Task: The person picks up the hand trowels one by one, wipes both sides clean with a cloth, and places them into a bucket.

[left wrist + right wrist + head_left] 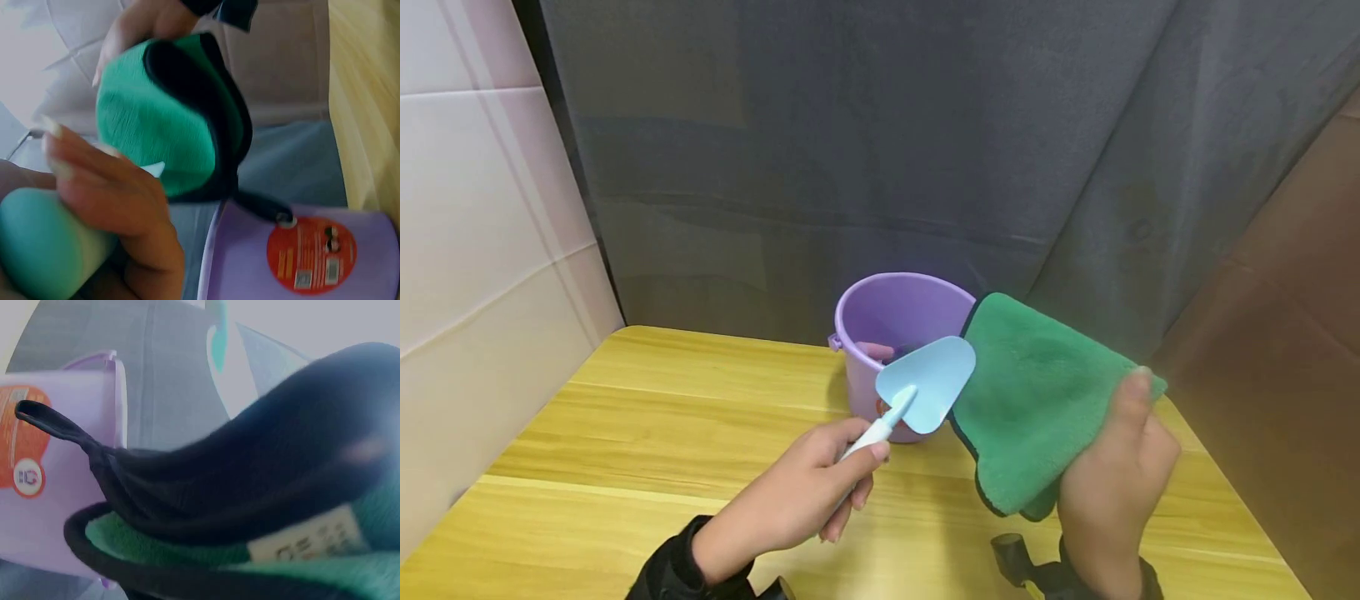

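My left hand (808, 483) grips the white handle of a small trowel with a light blue blade (928, 383), raised in front of a purple bucket (895, 296). In my right hand (1120, 479) is a folded green cloth (1045, 400) with dark edging, pinched at its right side between thumb and fingers. The cloth's left edge lies close beside the trowel blade in the head view; whether they touch I cannot tell. A dark hanging loop (53, 422) sticks out from the cloth in the right wrist view. Inside the bucket, a pinkish thing is partly visible.
The bucket stands near the back edge of a wooden table (700, 417) and bears an orange-red label (311, 255). Behind hangs a grey curtain (850, 150). A pale panel (490, 183) rises on the left, a brownish one (1277, 350) on the right.
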Available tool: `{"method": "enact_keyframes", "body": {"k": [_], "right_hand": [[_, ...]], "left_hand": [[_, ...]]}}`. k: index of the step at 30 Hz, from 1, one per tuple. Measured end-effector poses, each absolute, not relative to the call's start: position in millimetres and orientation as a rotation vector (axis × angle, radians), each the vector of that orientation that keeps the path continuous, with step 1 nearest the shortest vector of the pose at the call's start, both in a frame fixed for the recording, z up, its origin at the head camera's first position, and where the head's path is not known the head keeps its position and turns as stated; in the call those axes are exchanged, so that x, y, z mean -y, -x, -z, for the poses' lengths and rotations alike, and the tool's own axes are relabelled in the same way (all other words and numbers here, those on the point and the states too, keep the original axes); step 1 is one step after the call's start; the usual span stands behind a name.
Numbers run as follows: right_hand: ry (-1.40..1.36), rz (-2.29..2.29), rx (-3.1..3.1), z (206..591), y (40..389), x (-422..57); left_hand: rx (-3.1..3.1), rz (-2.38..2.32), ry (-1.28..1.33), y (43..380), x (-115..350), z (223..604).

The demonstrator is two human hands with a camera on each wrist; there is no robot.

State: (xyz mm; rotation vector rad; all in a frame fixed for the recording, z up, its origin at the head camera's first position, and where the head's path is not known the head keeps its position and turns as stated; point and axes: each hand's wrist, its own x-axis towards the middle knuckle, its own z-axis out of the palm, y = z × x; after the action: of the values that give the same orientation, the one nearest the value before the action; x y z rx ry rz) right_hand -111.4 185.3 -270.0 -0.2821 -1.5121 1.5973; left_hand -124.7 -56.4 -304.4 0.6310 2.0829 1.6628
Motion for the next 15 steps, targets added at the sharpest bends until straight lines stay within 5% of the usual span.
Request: {"method": "enact_keyframes", "body": {"k": [15], "right_hand": [[-0.145, -1.306, 1.83, 289, 112, -167]], "left_hand": [[-2.278, -1.678, -0.596, 114, 18, 303]]}}
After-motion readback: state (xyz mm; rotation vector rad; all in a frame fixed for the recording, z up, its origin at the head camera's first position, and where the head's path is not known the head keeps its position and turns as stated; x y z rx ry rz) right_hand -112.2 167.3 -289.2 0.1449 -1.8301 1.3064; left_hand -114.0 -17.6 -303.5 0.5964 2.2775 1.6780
